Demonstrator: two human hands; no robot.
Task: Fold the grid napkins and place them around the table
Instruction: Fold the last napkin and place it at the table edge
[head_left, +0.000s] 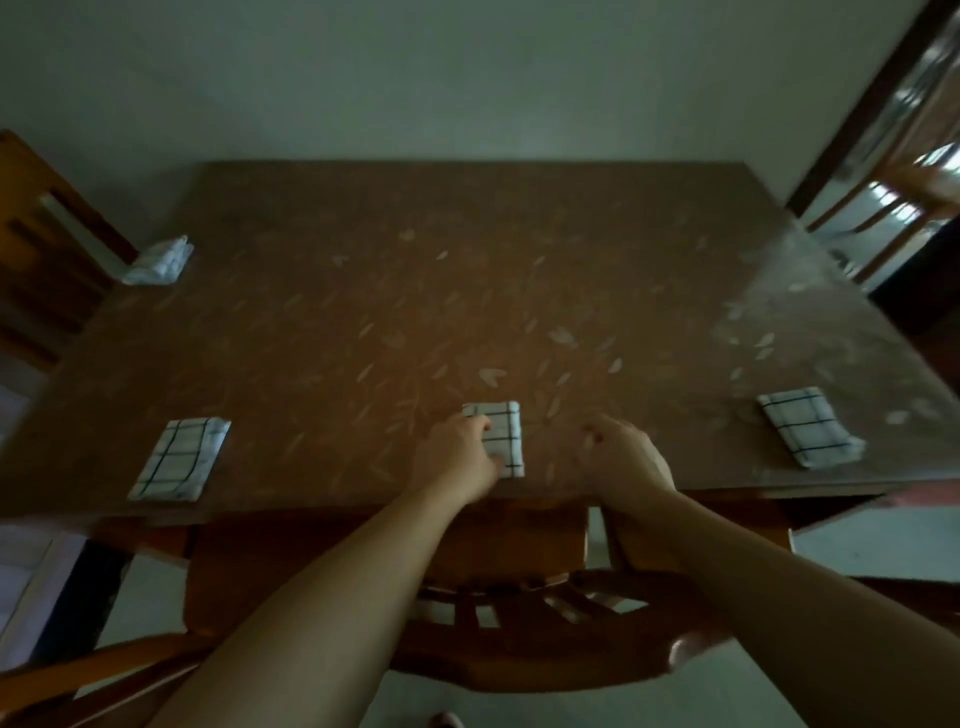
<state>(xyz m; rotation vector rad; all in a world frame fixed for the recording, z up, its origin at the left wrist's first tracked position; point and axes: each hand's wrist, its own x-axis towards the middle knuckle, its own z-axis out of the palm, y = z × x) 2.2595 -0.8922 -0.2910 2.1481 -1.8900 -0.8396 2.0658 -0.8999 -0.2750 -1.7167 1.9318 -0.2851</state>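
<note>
Status: mostly done, by the look of it.

Brown leaf-print table (363, 249), four grid napkins visible on it:
- near-left napkin (179, 460): folded flat rectangle, lies just inside the near edge.
- near-centre napkin (501, 436): folded, in front of the near chair (519, 623). Left hand (460, 454) rests on its left side, fingers (480, 427) curled down onto the cloth, pressing or pinching the edge; can't tell which. Looks like final placement or squaring-up.
- near-right napkin (808, 431): folded, lies skewed relative to the table edge, near the right corner.
- far-left napkin (161, 262): by the left chair (47, 234), looks bunched or loosely folded; blurred, can't confirm the fold is clean.

Right hand (623, 449) hovers just right of the centre napkin, empty, fingers loosely bent and apart, not touching cloth. Whether it touches the table I can't tell.

Judgement:
- Done: three near-side places set with folded napkins, and one on the left side.
- In hand: settling the centre one.
- Left: far side and right side of the table show no napkin. Another chair (898, 197) stands off the far-right corner, so a place or two may remain. No spare unfolded napkins in view, so can't say if more are coming.
- Possible tidy-ups: square the near-right napkin, refold the far-left one.
</note>
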